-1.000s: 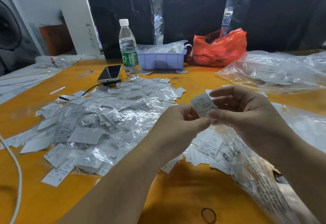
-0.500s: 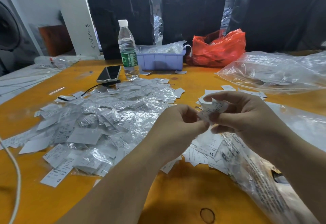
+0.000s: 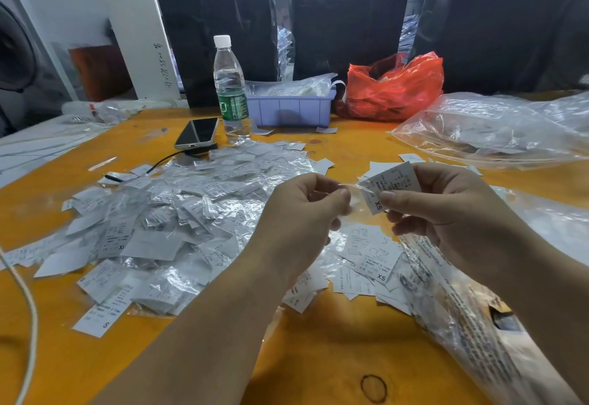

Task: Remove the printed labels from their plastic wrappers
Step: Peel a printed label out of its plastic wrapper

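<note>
Above the orange table [image 3: 318,341], my right hand [image 3: 446,213] pinches a white printed label [image 3: 392,186] marked XS between thumb and fingers. My left hand [image 3: 306,213] pinches the clear plastic wrapper [image 3: 353,195] at the label's left end. The label sticks out of the wrapper to the right. A big heap of wrapped labels [image 3: 178,223] lies on the table to the left. A smaller pile of bare labels [image 3: 366,258] lies under my hands.
A water bottle [image 3: 230,92], a phone [image 3: 197,133] with a cable, a purple bin [image 3: 291,108] and a red bag [image 3: 395,85] stand at the back. Large clear bags lie at the right [image 3: 494,130] and the lower right [image 3: 462,309]. A white cord [image 3: 30,325] crosses the left edge.
My hands have drawn apart. The label has slid rightward out of the wrapper, which stays pinched in my left hand.
</note>
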`<state>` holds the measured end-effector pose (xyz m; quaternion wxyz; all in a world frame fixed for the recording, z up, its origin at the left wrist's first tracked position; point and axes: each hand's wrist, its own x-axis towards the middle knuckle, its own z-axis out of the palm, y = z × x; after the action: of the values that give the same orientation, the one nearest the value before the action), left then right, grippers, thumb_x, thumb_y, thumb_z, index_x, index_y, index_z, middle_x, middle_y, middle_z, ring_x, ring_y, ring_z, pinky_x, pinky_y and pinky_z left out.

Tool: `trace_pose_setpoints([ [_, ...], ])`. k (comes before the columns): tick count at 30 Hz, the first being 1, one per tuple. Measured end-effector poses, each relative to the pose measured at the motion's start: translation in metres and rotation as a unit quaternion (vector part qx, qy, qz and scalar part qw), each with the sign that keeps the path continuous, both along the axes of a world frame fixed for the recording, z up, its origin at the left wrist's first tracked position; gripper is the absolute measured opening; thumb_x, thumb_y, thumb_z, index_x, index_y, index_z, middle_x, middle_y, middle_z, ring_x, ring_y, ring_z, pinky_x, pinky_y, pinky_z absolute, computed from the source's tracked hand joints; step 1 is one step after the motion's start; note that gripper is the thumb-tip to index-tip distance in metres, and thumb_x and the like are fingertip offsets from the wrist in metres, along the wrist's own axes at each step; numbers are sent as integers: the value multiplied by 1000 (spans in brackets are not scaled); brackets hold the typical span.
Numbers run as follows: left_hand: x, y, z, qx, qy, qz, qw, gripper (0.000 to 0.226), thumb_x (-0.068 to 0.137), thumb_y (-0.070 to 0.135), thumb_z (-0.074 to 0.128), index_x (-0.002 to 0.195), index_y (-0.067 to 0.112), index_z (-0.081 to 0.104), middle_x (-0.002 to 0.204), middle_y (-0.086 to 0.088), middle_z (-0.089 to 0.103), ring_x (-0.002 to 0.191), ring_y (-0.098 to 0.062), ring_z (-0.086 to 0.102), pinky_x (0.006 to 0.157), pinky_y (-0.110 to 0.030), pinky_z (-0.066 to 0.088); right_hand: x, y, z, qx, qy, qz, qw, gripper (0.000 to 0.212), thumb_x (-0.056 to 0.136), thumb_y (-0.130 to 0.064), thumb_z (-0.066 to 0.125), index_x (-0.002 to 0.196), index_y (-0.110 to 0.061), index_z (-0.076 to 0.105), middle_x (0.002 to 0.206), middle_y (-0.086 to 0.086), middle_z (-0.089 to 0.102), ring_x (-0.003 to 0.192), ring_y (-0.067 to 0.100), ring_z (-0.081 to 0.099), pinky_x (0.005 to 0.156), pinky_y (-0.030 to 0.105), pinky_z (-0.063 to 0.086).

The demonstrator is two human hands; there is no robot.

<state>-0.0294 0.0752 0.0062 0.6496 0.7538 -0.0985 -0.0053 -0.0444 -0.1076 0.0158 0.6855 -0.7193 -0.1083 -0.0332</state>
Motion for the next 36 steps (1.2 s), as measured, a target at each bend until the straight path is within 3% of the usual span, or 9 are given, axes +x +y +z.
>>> trace_pose_setpoints([
  [4, -1, 0, 2, -32, 20, -7, 999, 11, 95, 22, 62, 90, 15, 67, 71, 6, 71, 60, -4, 59, 52, -18, 49, 0, 0, 1, 11, 4, 18, 1000, 17, 62, -18, 74, 77, -18, 79, 64, -1, 65, 55, 10, 55, 49, 20, 47],
  [9, -2, 1, 5, -73, 41, -2, 996, 12, 96, 20, 60, 95, 10, 66, 72, 3, 72, 57, -6, 59, 51, -20, 50, 0, -1, 1, 3, 7, 19, 1000, 17, 62, -15, 73, 79, -12, 78, 65, 4, 64, 54, 11, 52, 47, 20, 44],
  [16, -2, 0, 5, -69, 35, -31, 997, 1, 91, 12, 66, 90, 13, 67, 74, 1, 71, 59, -7, 60, 52, -22, 51, 1, 0, 0, -3, -1, 15, 1000, 20, 65, -11, 71, 82, -2, 73, 65, 7, 62, 52, 12, 50, 47, 21, 43],
  [20, -2, 0, 5, -65, 30, -43, 996, 7, 85, 7, 71, 85, 12, 68, 77, -3, 71, 60, -7, 61, 51, -23, 52, 0, 0, 0, -10, -7, 17, 1000, 22, 66, -13, 71, 85, -2, 73, 66, 7, 64, 52, 11, 51, 47, 20, 44],
  [24, -1, 0, 5, -73, 31, -24, 997, 9, 85, 6, 71, 89, 12, 66, 81, -5, 72, 61, -7, 63, 53, -22, 52, 1, 1, -1, -17, -10, 4, 1000, 10, 77, 1, 69, 82, -4, 75, 62, 4, 63, 51, 10, 51, 46, 19, 44],
  [28, 1, 3, 6, -99, 26, 16, 995, 11, 87, 10, 70, 96, 14, 65, 81, -2, 71, 59, -5, 62, 53, -21, 51, 2, -2, -1, -6, -8, -18, 1000, 23, 82, 8, 62, 73, -10, 75, 64, 12, 55, 52, 14, 48, 46, 22, 42],
  [30, 2, 3, 6, -107, 27, 25, 994, 10, 88, 12, 69, 97, 15, 64, 76, 2, 71, 58, -4, 61, 52, -21, 51, 2, -2, -1, -13, -8, -8, 1000, 27, 81, 11, 59, 69, -10, 72, 64, 16, 49, 51, 16, 44, 46, 24, 40],
  [33, 1, 3, 6, -107, 32, 22, 993, 10, 89, 14, 69, 98, 15, 65, 71, 4, 70, 57, -4, 60, 52, -21, 51, 1, 0, -1, -25, 2, 25, 999, 10, 72, 4, 64, 66, -3, 66, 65, 18, 47, 49, 16, 41, 46, 26, 37],
  [36, 0, 1, 5, -102, 34, 19, 994, 11, 89, 15, 69, 99, 15, 65, 75, 2, 69, 57, -4, 60, 52, -21, 51, -1, 1, -1, -26, 14, 42, 999, 10, 66, -3, 64, 64, -11, 70, 61, 13, 49, 45, 13, 40, 44, 23, 37],
])
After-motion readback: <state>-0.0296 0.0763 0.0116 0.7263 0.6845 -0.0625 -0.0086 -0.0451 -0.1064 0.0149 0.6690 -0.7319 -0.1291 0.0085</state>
